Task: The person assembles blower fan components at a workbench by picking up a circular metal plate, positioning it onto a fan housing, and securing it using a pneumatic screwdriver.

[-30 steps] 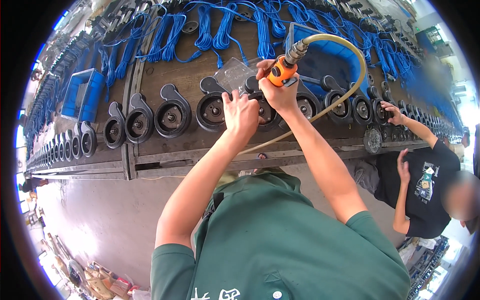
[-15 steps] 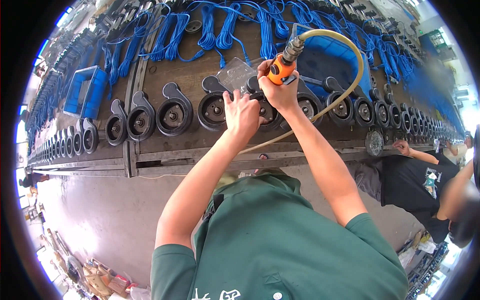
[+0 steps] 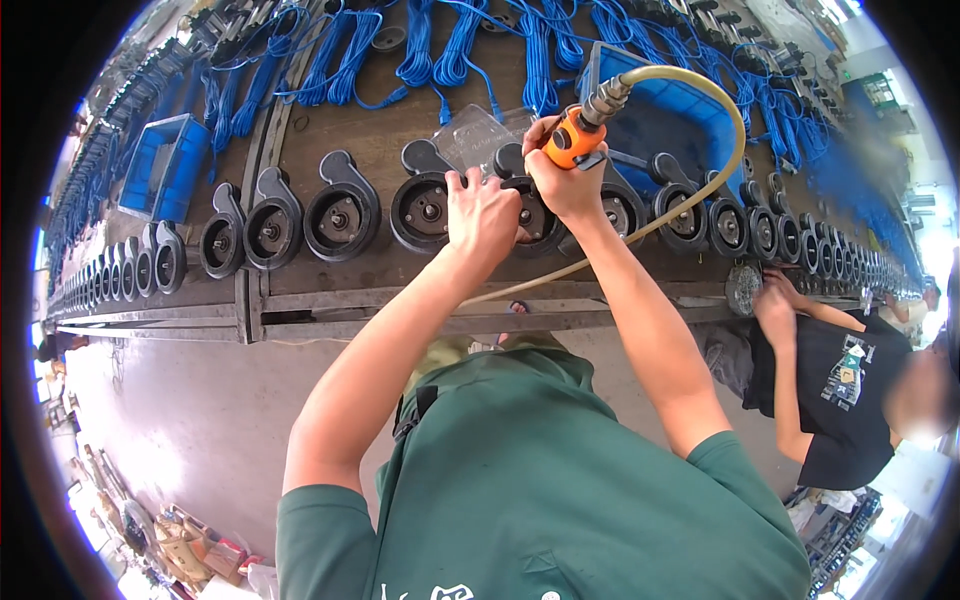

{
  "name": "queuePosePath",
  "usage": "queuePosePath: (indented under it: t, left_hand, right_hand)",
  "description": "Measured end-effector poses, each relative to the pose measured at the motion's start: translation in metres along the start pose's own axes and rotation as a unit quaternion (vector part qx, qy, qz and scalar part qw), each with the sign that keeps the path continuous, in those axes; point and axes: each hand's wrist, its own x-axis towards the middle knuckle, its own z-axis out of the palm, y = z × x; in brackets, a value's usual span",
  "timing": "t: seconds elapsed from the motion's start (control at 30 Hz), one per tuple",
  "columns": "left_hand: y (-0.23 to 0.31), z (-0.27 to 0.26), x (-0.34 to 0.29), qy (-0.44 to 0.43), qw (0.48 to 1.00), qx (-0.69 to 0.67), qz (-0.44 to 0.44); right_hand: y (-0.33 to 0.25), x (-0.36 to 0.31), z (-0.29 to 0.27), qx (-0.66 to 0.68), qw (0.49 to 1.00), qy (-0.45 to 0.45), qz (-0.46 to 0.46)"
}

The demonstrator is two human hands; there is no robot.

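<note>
My right hand (image 3: 565, 185) is closed around an orange air-powered driver (image 3: 574, 140), which has a metal fitting and a yellowish hose at its top. The driver's lower end is hidden behind my hand, above a black wheel (image 3: 538, 212) in a round housing with an arm. My left hand (image 3: 483, 215) holds that wheel at its left side, fingers bent and partly out of sight. Just left of it stands another black wheel (image 3: 425, 210), its far rim close to my fingertips. A clear plastic sheet (image 3: 472, 137) lies beyond my left hand.
More black wheels (image 3: 340, 222) line the bench's near edge on both sides. Bundled blue cables (image 3: 455, 50) lie farther back. One blue crate (image 3: 165, 168) is at left, another (image 3: 690, 95) behind the driver. The hose (image 3: 735, 150) loops right. A co-worker (image 3: 835, 380) stands at right.
The view has shifted slightly. Both my hands keep their places at the wheel, with the driver still held. The co-worker's hands have come together at the bench edge.
</note>
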Motion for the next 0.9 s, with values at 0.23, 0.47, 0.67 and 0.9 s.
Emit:
queuePosePath:
  t: [0.23, 0.47, 0.67, 0.9]
  left_hand:
    - [0.000, 0.001, 0.000, 0.008, 1.000, -0.010, -0.010]
    - [-0.002, 0.005, -0.004, 0.034, 0.999, -0.020, -0.014]
    - [-0.001, 0.006, -0.004, 0.033, 0.999, -0.019, -0.015]
    - [-0.002, 0.005, -0.003, 0.030, 0.999, -0.018, -0.015]
  right_hand:
    - [-0.013, -0.005, 0.007, 0.062, 0.996, 0.058, 0.021]
    - [-0.041, -0.047, -0.006, 0.081, 0.991, 0.069, 0.080]
    - [-0.045, -0.050, -0.010, 0.120, 0.987, 0.072, 0.076]
    - [-0.040, -0.051, -0.009, 0.135, 0.984, 0.080, 0.079]
